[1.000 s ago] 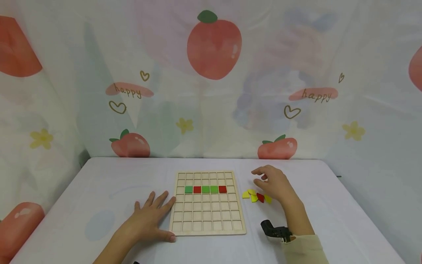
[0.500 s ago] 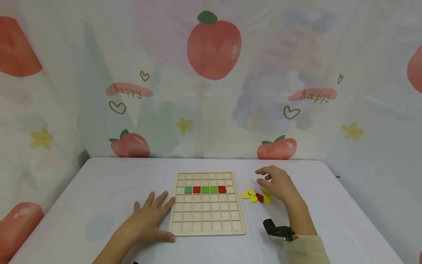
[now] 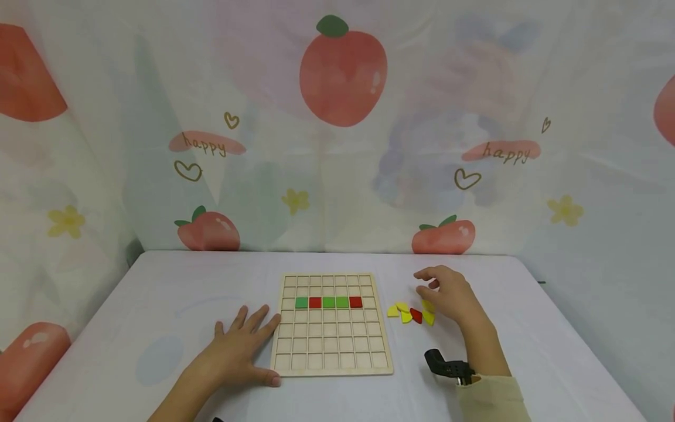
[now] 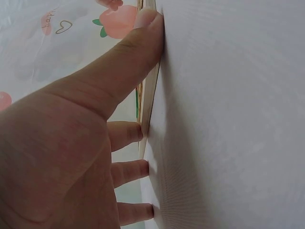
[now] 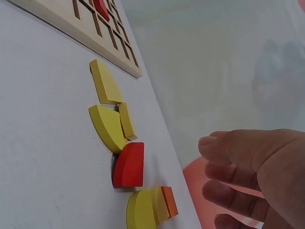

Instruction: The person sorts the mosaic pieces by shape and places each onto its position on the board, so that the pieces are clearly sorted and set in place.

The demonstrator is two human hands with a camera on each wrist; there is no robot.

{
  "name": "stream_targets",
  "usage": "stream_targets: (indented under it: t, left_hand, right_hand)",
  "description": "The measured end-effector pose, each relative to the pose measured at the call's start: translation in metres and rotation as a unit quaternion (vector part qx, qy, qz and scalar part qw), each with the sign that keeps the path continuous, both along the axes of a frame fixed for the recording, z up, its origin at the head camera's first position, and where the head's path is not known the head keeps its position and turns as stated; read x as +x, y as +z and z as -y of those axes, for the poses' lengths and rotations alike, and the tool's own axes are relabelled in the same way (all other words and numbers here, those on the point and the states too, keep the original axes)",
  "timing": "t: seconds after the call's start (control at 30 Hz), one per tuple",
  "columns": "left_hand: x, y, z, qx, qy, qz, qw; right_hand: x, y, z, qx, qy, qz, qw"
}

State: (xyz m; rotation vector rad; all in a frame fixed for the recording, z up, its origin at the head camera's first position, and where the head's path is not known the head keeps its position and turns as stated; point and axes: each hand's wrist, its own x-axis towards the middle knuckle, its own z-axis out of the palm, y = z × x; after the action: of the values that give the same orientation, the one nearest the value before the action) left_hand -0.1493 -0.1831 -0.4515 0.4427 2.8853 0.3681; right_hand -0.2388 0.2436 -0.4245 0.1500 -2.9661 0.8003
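A wooden grid board [image 3: 330, 346] lies flat on the table, with a row of green and red square tiles [image 3: 329, 303] in its cells. At its left edge my left hand [image 3: 234, 351] rests with fingers spread. In the left wrist view the thumb [image 4: 138, 45] touches the board's side [image 4: 151, 90]. My right hand [image 3: 445, 293] is raised beside a small group of yellow pieces [image 3: 406, 316] and a red piece [image 3: 416, 316] with curved edges. Its fingers are loosely bent and hold nothing. In the right wrist view, an orange-red piece [image 5: 169, 201] sits beside the yellow ones.
The table [image 3: 174, 305] has a white cloth, and a printed curtain [image 3: 337, 164] stands behind its far edge. A black wrist camera mount [image 3: 448, 368] projects from the right wrist, near the light sleeve [image 3: 493, 398].
My right hand has drifted slightly to the right, uncovering more of the yellow pieces under it. The left hand, the board and the tiles have stayed put.
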Motion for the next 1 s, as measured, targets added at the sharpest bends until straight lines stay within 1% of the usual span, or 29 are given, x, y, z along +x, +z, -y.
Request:
stream_targets:
  t: [0.33, 0.67, 0.83, 1.0]
  left_hand:
    - [-0.001, -0.001, 0.000, 0.000, -0.001, 0.001, 1.0000]
    - [0.000, 0.000, 0.001, 0.000, -0.001, -0.002, 1.0000]
    - [0.001, 0.003, 0.001, 0.005, -0.005, -0.004, 1.0000]
    - [0.001, 0.002, 0.001, 0.004, -0.004, -0.001, 1.0000]
  right_hand:
    - [-0.001, -0.003, -0.004, -0.005, -0.020, 0.014, 1.000]
    - [-0.002, -0.008, -0.009, -0.006, -0.024, 0.012, 1.000]
    - [-0.003, -0.011, -0.011, -0.001, -0.027, 0.026, 0.999]
    - [-0.003, -0.013, -0.013, 0.002, -0.031, 0.037, 0.999]
